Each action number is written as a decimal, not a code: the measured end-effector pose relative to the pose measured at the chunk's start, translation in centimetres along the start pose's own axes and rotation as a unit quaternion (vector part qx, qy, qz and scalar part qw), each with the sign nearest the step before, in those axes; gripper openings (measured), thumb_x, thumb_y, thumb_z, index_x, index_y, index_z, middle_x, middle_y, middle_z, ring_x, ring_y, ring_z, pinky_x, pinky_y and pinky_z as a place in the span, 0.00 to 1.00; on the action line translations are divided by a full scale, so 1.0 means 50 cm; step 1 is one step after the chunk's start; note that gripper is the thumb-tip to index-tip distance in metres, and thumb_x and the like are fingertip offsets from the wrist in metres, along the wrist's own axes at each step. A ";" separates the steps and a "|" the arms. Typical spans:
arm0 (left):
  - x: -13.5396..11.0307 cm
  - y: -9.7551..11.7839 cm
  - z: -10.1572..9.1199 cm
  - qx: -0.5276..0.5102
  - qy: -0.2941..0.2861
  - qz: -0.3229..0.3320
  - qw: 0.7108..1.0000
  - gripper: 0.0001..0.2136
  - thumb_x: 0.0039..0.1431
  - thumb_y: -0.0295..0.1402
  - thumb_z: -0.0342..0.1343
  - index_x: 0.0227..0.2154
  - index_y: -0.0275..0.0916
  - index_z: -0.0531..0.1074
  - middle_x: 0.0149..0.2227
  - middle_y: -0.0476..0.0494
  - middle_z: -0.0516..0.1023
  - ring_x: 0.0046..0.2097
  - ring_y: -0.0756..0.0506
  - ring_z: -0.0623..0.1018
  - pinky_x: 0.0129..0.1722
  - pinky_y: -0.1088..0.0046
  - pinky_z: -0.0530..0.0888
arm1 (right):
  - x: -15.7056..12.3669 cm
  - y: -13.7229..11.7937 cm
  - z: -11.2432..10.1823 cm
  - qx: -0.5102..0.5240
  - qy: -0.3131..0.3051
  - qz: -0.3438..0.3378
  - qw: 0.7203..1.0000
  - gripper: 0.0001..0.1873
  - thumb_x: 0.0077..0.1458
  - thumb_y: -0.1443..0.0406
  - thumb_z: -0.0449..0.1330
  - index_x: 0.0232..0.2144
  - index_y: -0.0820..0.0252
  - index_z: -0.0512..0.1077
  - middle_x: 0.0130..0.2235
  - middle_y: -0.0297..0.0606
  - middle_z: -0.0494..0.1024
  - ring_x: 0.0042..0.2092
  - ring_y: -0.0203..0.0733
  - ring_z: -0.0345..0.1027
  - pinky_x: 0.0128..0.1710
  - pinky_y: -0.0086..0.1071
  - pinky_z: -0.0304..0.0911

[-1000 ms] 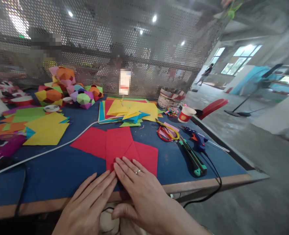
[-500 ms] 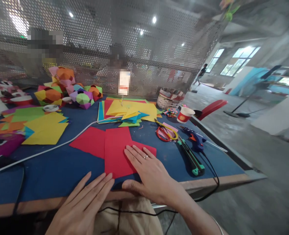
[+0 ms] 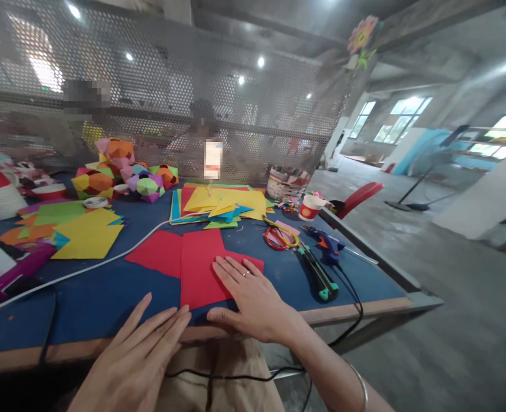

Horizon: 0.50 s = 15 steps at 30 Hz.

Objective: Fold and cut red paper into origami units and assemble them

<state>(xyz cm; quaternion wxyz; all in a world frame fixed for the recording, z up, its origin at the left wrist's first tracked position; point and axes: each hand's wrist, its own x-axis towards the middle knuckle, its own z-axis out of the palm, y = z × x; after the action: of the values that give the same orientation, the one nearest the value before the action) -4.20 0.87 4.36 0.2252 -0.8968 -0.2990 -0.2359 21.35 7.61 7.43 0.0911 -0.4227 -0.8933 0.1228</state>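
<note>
Red paper (image 3: 201, 269), near table edge (image 3: 390, 305), seemingly layered

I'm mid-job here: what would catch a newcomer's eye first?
Probably the bright red paper on the blue table, with the right hand flat on it and the left hand by its near left corner. Next, likely the colourful faceted balls at the back left, then the green-ended knife to the right.

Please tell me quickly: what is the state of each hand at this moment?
Left hand: open, gripping nothing, fingertips at the near edge of the red paper.
Right hand: open, gripping nothing, fingers laid on the red paper.
</note>
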 end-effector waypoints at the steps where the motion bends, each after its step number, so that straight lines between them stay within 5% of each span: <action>1: -0.006 -0.003 0.005 0.003 -0.005 0.006 1.000 0.24 0.59 0.20 0.47 0.58 0.33 0.70 0.55 0.42 0.79 0.54 0.46 0.79 0.73 0.59 0.45 | -0.001 -0.003 -0.002 0.009 -0.003 0.003 1.000 0.46 0.65 0.39 0.46 0.71 0.65 0.49 0.73 0.45 0.47 0.73 0.49 0.39 0.72 0.51 0.36; 5: -0.038 -0.017 0.035 -0.004 -0.010 -0.006 1.000 0.23 0.63 0.24 0.50 0.61 0.40 0.68 0.54 0.46 0.80 0.52 0.44 0.80 0.71 0.53 0.54 | -0.011 -0.034 -0.006 0.038 0.016 -0.009 0.999 0.49 0.63 0.37 0.46 0.70 0.68 0.52 0.72 0.47 0.51 0.73 0.52 0.36 0.72 0.52 0.28; 9: -0.056 -0.028 0.059 -0.022 0.052 -0.014 0.998 0.20 0.65 0.29 0.53 0.59 0.45 0.71 0.46 0.49 0.84 0.46 0.45 0.82 0.69 0.54 0.62 | -0.024 -0.068 -0.004 0.078 -0.008 -0.113 0.990 0.45 0.65 0.40 0.47 0.70 0.65 0.51 0.71 0.44 0.53 0.73 0.46 0.39 0.73 0.46 0.32; 15: -0.039 -0.026 0.049 -0.023 0.053 -0.048 0.997 0.24 0.65 0.31 0.56 0.64 0.46 0.66 0.42 0.51 0.85 0.39 0.48 0.82 0.66 0.61 0.66 | -0.011 -0.035 0.000 0.054 -0.002 -0.109 0.993 0.46 0.64 0.40 0.49 0.71 0.63 0.48 0.72 0.44 0.49 0.73 0.47 0.38 0.72 0.48 0.35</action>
<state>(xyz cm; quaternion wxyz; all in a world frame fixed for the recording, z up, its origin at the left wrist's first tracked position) -5.72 2.31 1.66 0.2082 -0.8728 -0.3237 -0.3002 20.42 6.08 7.94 0.1247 -0.3166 -0.9265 0.1608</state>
